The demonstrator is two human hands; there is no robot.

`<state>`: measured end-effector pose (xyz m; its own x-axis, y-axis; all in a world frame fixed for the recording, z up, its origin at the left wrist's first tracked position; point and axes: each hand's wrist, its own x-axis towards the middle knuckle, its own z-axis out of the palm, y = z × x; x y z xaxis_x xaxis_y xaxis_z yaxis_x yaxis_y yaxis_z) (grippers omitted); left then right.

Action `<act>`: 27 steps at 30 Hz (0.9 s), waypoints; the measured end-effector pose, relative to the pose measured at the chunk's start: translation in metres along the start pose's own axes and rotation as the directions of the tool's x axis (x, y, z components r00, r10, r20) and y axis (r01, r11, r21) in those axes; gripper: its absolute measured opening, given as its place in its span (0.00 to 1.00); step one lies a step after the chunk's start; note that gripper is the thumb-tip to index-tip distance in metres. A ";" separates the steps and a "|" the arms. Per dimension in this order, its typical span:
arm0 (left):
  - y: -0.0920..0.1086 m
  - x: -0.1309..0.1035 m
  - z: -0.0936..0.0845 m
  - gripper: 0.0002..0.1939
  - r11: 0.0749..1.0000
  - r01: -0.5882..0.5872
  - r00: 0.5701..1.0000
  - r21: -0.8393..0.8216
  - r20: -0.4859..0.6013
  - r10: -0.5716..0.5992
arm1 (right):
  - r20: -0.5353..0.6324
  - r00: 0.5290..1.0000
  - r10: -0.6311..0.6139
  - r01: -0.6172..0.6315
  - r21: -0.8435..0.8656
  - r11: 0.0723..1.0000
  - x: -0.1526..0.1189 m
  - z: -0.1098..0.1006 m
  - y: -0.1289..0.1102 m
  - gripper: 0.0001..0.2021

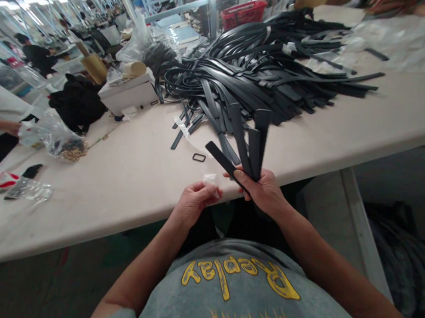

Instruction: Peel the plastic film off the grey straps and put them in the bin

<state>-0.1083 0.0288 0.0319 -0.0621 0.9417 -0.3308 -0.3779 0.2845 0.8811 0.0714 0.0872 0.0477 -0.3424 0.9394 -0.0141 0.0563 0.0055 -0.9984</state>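
Black straps (pixel 239 78), cream table (pixel 312 149)

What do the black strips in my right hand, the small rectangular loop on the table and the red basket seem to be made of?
Black strips: probably leather or a synthetic lookalike, low-sheen, given the flat, smooth faces. Rectangular loop: metal or hard plastic, finished black; its thin, crisp frame fits either. Red basket: likely moulded plastic, judging by its even colour and slotted-looking sides.

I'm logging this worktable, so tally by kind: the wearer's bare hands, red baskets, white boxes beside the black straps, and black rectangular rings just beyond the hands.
Left hand and right hand: 2
Red basket: 1
White box: 1
Black rectangular ring: 1
Total: 5
Black straps overlap too much to count.
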 end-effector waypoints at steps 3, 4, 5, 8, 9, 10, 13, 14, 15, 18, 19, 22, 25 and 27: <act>0.013 0.014 0.006 0.17 0.974 -0.028 0.993 -0.223 -0.117 0.002 | -0.035 0.998 0.045 -0.045 -0.006 0.999 -0.019 -0.014 0.006 0.19; 0.017 0.018 0.008 0.16 0.964 -0.036 0.990 -0.265 -0.139 -0.001 | -0.042 0.997 0.060 -0.060 -0.009 0.998 -0.028 -0.018 0.010 0.19; 0.020 0.022 0.011 0.15 0.954 -0.042 0.988 -0.298 -0.154 -0.005 | -0.045 0.996 0.077 -0.078 -0.020 0.997 -0.036 -0.021 0.015 0.19; 0.024 0.028 0.019 0.11 0.929 -0.023 0.984 -0.369 -0.171 -0.044 | -0.072 0.995 0.065 -0.074 -0.135 0.988 -0.059 -0.026 0.028 0.17; 0.023 0.029 0.022 0.11 0.924 -0.004 0.984 -0.382 -0.165 -0.064 | -0.075 0.997 0.022 -0.037 -0.196 0.980 -0.064 -0.026 0.030 0.16; 0.022 0.030 0.024 0.11 0.921 0.015 0.985 -0.389 -0.153 -0.080 | -0.070 0.997 -0.040 0.021 -0.254 0.967 -0.068 -0.026 0.031 0.14; 0.016 0.030 0.032 0.11 0.920 0.045 0.990 -0.390 -0.107 -0.093 | -0.018 0.976 -0.218 0.197 -0.362 0.911 -0.071 -0.027 0.031 0.10; 0.014 0.030 0.034 0.11 0.920 0.043 0.991 -0.391 -0.099 -0.088 | -0.002 0.968 -0.251 0.232 -0.383 0.894 -0.070 -0.027 0.030 0.08; 0.013 0.029 0.037 0.11 0.919 0.040 0.992 -0.392 -0.093 -0.083 | 0.008 0.962 -0.273 0.253 -0.402 0.880 -0.069 -0.027 0.029 0.07; 0.012 0.025 0.044 0.12 0.915 0.055 0.993 -0.401 -0.077 -0.094 | 0.018 0.949 -0.316 0.286 -0.477 0.831 -0.065 -0.027 0.031 0.07; 0.012 0.024 0.045 0.12 0.914 0.068 0.992 -0.401 -0.074 -0.106 | 0.019 0.944 -0.331 0.295 -0.503 0.813 -0.064 -0.027 0.032 0.08; 0.011 0.020 0.048 0.13 0.912 0.108 0.987 -0.396 -0.065 -0.145 | 0.028 0.928 -0.370 0.319 -0.572 0.756 -0.063 -0.026 0.034 0.09; 0.009 0.019 0.049 0.13 0.903 0.133 0.984 -0.408 -0.052 -0.168 | 0.042 0.916 -0.400 0.342 -0.607 0.717 -0.064 -0.025 0.033 0.10; 0.008 0.019 0.050 0.12 0.894 0.146 0.981 -0.425 -0.055 -0.187 | 0.066 0.907 -0.415 0.363 -0.620 0.695 -0.065 -0.025 0.033 0.10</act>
<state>-0.0665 0.0582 0.0494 -0.0414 0.8605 -0.5078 -0.7389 0.3157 0.5953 0.1188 0.0353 0.0167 -0.3958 0.8274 0.3984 0.4963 0.5578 -0.6652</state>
